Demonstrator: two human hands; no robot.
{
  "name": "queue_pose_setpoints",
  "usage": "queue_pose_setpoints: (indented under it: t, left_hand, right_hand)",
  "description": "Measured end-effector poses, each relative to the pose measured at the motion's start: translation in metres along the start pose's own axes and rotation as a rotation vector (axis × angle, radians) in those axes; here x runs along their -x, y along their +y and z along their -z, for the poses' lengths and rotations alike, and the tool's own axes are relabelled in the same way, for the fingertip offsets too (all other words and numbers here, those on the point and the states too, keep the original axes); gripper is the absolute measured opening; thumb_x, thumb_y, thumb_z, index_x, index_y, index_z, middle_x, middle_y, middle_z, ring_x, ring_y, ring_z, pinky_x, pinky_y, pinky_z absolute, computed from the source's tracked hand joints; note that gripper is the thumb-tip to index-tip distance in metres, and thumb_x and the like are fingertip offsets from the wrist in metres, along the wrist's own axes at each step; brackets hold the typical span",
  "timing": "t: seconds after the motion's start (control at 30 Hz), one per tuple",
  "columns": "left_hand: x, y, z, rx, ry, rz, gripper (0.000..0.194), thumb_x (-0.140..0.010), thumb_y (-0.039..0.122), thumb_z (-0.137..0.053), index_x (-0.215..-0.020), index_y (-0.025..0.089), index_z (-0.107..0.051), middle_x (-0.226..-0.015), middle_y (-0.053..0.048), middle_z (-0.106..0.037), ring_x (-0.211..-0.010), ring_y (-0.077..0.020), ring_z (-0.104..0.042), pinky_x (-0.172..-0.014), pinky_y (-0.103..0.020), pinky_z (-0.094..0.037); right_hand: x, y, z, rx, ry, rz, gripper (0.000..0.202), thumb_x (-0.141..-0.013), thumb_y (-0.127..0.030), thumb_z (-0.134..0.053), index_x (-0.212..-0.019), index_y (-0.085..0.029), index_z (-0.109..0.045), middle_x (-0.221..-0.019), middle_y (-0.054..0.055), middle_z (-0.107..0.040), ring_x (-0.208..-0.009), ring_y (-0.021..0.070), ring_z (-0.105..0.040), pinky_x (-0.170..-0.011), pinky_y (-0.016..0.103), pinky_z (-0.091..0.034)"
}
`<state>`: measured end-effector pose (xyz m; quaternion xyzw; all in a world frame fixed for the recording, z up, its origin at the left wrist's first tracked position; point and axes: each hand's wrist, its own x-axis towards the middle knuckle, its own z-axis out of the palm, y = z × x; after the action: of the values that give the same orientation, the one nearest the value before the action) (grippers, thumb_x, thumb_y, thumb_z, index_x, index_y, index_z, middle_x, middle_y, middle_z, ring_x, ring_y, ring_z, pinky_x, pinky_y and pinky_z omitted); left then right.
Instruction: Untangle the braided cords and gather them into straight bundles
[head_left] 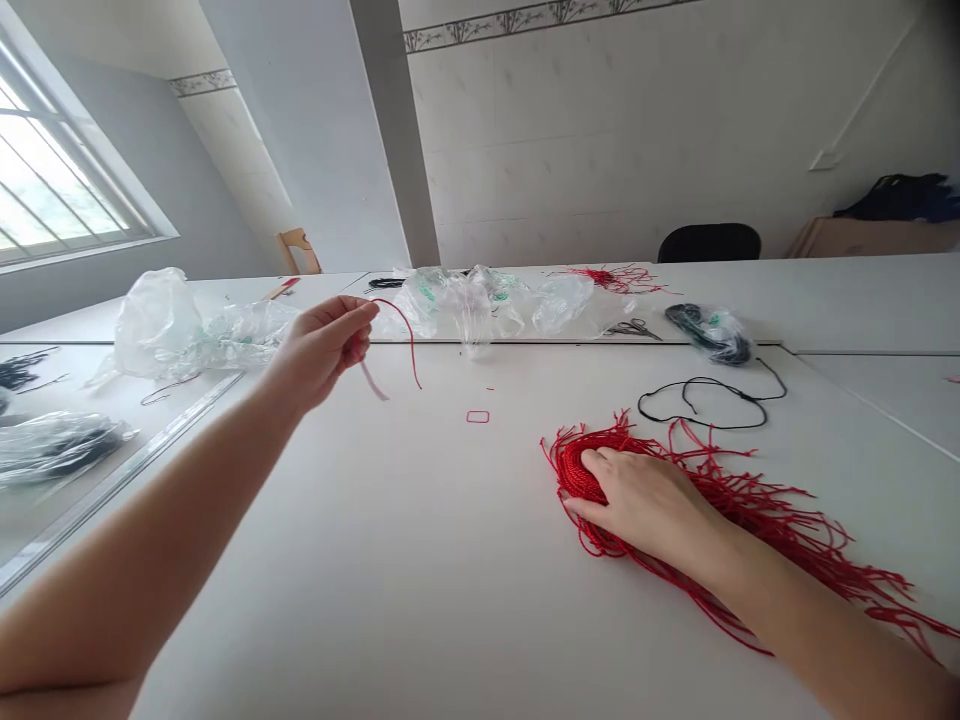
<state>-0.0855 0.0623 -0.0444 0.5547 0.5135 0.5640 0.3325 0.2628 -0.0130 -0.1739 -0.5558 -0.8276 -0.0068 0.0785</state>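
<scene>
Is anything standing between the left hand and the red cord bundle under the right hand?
Nothing upright stands between the left hand and the bundle; just a small red rectangular outline and a tiny red scrap show on the tabletop between them.

Daylight enters from the barred window [56,175] at upper left, its panes blown out nearly white. The wall [600,140] looks dim and greyish. Soft shading and a pale sheen lie on the tabletop [375,560]. Wide-angle distortion stretches the edges; the upper right corner darkens, and fine detail looks soft.
</scene>
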Motion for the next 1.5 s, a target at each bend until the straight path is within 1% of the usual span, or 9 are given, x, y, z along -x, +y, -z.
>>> queue_pose_setpoints:
  t: [0.3,0.5,0.63,0.77,0.87,0.97,1.07,1.23,1.5]
  left_hand:
    - [-0.002,0.008,0.141,-0.622,0.381,0.108,0.016,-0.095,0.031,-0.064,-0.100,0.016,-0.065,-0.054,0.010,-0.046,-0.045,0.0008,-0.038,-0.054,-0.013,-0.027]
    - [0.043,-0.036,0.181,-0.943,0.044,0.310,0.024,-0.065,0.017,-0.087,-0.058,0.017,-0.065,-0.041,0.010,-0.046,-0.036,-0.0038,-0.044,-0.047,-0.014,-0.029]
    - [0.061,-0.026,0.145,-0.998,-0.268,0.158,0.024,-0.085,0.049,-0.070,-0.073,0.028,-0.074,-0.051,0.008,-0.051,-0.042,-0.0065,-0.046,-0.044,-0.013,-0.034]
    - [0.081,0.015,0.061,-0.885,-0.544,-0.124,0.022,-0.094,0.049,-0.059,-0.090,0.034,-0.074,-0.053,0.005,-0.049,-0.046,-0.0104,-0.040,-0.042,-0.016,-0.030]
    - [0.098,0.038,0.000,-0.693,-0.806,-0.272,0.012,-0.092,0.039,-0.062,-0.092,0.035,-0.073,-0.055,0.004,-0.055,-0.047,-0.0135,-0.044,-0.042,-0.022,-0.033]
    - [0.103,0.043,-0.035,-0.563,-0.925,-0.331,0.011,-0.093,0.033,-0.062,-0.093,0.036,-0.073,-0.056,0.003,-0.055,-0.047,-0.0144,-0.043,-0.044,-0.025,-0.031]
    - [0.096,0.031,-0.046,-0.538,-0.978,-0.257,0.013,-0.095,0.036,-0.060,-0.093,0.031,-0.072,-0.057,0.003,-0.051,-0.050,-0.0140,-0.040,-0.047,-0.025,-0.030]
    - [0.089,-0.005,-0.044,-0.529,-1.084,0.057,0.028,-0.097,0.046,-0.056,-0.088,0.023,-0.070,-0.063,0.003,-0.046,-0.056,-0.0116,-0.035,-0.050,-0.023,-0.031]
    - [0.088,-0.057,-0.073,-0.596,-1.060,0.154,0.027,-0.094,0.044,-0.055,-0.082,0.021,-0.063,-0.068,0.002,-0.049,-0.062,-0.0132,-0.045,-0.053,-0.023,-0.034]
  right_hand:
    - [0.003,0.007,-0.023,-0.009,0.112,0.083,0.024,-0.085,-0.035,-0.069,-0.076,-0.025,-0.050,-0.073,0.009,-0.067,-0.062,0.0293,-0.066,-0.049,0.037,-0.033]
    - [0.005,0.003,-0.013,0.019,0.024,0.029,0.023,-0.086,-0.037,-0.069,-0.075,-0.024,-0.053,-0.075,0.009,-0.068,-0.065,0.0293,-0.067,-0.052,0.038,-0.038]
    - [0.007,-0.007,0.016,0.028,0.098,-0.036,0.020,-0.084,-0.036,-0.072,-0.076,-0.021,-0.061,-0.077,0.013,-0.068,-0.073,0.0343,-0.069,-0.066,0.045,-0.048]
    - [0.018,-0.036,0.062,-0.348,0.320,0.199,0.037,-0.092,-0.037,-0.065,-0.127,-0.026,-0.061,-0.137,0.013,-0.061,-0.122,0.0350,-0.061,-0.098,0.051,-0.050]
    - [0.030,-0.061,0.086,-0.775,0.107,0.346,0.071,-0.089,-0.051,-0.068,-0.152,-0.029,-0.040,-0.151,0.009,-0.052,-0.131,0.0275,-0.056,-0.097,0.039,-0.055]
    - [0.039,-0.065,0.093,-1.106,-0.163,0.226,0.049,-0.093,-0.051,-0.063,-0.137,-0.030,-0.057,-0.114,0.004,-0.071,-0.094,0.0187,-0.068,-0.070,0.028,-0.057]
    - [0.051,-0.039,0.096,-1.267,-0.184,0.032,0.032,-0.100,-0.052,-0.052,-0.102,-0.025,-0.070,-0.081,-0.001,-0.062,-0.065,0.0109,-0.054,-0.057,0.022,-0.046]
    - [0.080,0.043,0.112,-0.965,-0.254,-0.207,0.041,-0.093,-0.061,-0.057,-0.085,-0.022,-0.067,-0.074,-0.001,-0.053,-0.061,0.0113,-0.041,-0.052,0.024,-0.033]
    - [0.053,0.154,0.167,-0.234,0.164,-0.666,0.053,-0.087,-0.074,-0.049,-0.101,-0.028,-0.072,-0.081,0.004,-0.066,-0.062,0.0161,-0.047,-0.059,0.031,-0.034]
